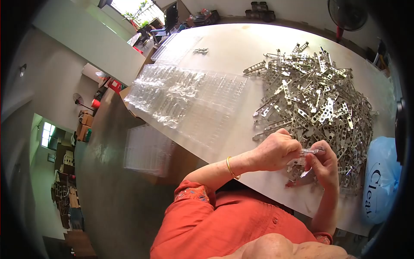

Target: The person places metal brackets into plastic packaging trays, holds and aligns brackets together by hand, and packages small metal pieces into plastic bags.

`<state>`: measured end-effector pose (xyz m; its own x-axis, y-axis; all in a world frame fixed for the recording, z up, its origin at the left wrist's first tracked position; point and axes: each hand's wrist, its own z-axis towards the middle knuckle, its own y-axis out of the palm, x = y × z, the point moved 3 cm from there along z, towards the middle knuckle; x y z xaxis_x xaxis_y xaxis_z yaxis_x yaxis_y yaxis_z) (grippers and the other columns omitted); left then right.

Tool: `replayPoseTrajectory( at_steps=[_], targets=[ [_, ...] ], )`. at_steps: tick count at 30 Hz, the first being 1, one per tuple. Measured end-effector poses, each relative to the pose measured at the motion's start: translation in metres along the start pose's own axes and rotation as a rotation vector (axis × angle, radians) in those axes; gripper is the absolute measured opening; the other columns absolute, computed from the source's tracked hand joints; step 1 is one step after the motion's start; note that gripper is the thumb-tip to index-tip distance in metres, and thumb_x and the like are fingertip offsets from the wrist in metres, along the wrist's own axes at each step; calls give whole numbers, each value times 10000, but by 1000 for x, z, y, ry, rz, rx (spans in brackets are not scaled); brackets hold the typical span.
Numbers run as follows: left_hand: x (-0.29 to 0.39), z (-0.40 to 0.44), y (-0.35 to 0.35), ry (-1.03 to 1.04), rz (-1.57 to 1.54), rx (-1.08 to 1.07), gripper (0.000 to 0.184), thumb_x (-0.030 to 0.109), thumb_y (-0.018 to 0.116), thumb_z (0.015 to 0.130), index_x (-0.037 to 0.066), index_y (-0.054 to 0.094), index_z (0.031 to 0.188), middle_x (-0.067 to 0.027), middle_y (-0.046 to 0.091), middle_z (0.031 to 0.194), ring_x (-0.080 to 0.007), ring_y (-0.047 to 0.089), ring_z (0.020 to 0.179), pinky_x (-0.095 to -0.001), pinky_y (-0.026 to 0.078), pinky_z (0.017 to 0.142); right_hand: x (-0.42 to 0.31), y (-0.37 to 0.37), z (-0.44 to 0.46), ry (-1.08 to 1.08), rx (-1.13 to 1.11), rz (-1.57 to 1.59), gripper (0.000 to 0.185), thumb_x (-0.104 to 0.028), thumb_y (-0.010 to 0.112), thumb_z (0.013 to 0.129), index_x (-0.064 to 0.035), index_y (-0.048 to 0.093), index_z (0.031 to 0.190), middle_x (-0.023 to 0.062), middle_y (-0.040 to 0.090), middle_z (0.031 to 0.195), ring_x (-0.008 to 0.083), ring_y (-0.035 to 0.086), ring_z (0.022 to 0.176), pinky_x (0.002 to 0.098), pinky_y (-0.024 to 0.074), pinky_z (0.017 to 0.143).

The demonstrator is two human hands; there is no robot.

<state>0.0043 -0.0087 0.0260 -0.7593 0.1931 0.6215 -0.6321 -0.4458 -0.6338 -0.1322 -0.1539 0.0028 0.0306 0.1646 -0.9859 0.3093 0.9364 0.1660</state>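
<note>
My left hand (pixel 281 151), with a gold bangle on its wrist, is closed in a pinch on one end of a small shiny strip (pixel 308 152). My right hand (pixel 324 166) pinches the strip's other end. Whether the strip is bare metal or wrapped in clear film I cannot tell, as the fingers cover much of it. Just beyond and under both hands spreads a large heap of perforated metal strips (pixel 319 103) on the pale table (pixel 233 43).
Clear plastic trays (pixel 224 93) lie left of the heap, some holding shiny contents. Several small metal pieces (pixel 201 51) sit near the far edge. A blue plastic bag (pixel 381 181) stands at the right. Another clear tray (pixel 148 150) is below the table's left edge.
</note>
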Motion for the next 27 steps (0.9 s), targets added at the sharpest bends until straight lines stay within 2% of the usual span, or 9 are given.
replayPoseTrajectory(
  at_steps=[3,6,9,12,13,15,16,20,27],
  targets=[
    [1,-7,-11,-17,17,23,34,104,691,874,85,664,880,-64,653,714,-270,638,676,-376,469,828,4,6,-1,-11,-25,-30,192,-36,641,952,-33,533,1110,24,606,824,76,570,663,217,476,595],
    [-6,-20,-45,-19,234,151,89,33,717,819,84,679,880,-77,662,737,-271,642,686,-369,486,764,-3,9,0,-100,-4,-59,294,-63,624,971,-34,510,1241,15,567,810,71,550,672,207,471,596],
    [-31,-50,-102,-133,592,348,86,8,714,808,43,710,888,-128,703,798,-298,644,700,-377,490,714,-2,-2,1,-132,47,-68,281,-106,614,989,-37,516,1243,15,568,813,64,544,665,202,465,594],
    [-69,-101,-169,-391,729,533,73,76,681,907,12,711,925,-161,695,780,-292,666,674,-371,500,629,-4,-7,1,-141,105,-86,229,-138,594,1008,-35,546,1207,5,567,814,52,540,670,195,458,588],
    [-79,-122,-189,-507,839,572,72,78,683,877,24,701,921,-176,684,775,-350,680,717,-430,517,635,-3,-9,1,-145,145,-90,209,-136,589,1011,-34,557,1190,1,567,812,49,539,671,193,456,585],
    [-97,-170,-222,-640,940,672,92,110,663,889,43,710,930,-163,689,763,-338,682,703,-427,519,637,-2,-11,1,-144,168,-89,180,-128,574,1018,-34,570,1171,-6,569,810,45,537,669,190,454,581],
    [-90,-180,-231,-836,868,713,111,137,669,883,44,710,926,-164,687,792,-334,682,748,-434,522,678,-2,-12,1,-148,192,-88,175,-125,571,1019,-34,571,1169,-7,570,809,42,536,668,188,453,579],
    [-101,-216,-242,-945,984,610,142,163,681,862,37,712,921,-167,685,889,-352,669,870,-440,522,780,1,-16,2,-167,227,-84,153,-124,569,1020,-38,582,1146,-12,574,791,35,530,656,184,446,566],
    [-130,-207,-218,-982,930,463,132,162,679,843,39,715,874,-186,704,880,-370,680,828,-452,528,756,2,-16,4,-160,233,-80,133,-125,573,1019,-42,596,1119,-15,578,782,35,530,644,178,444,562]
  ],
)
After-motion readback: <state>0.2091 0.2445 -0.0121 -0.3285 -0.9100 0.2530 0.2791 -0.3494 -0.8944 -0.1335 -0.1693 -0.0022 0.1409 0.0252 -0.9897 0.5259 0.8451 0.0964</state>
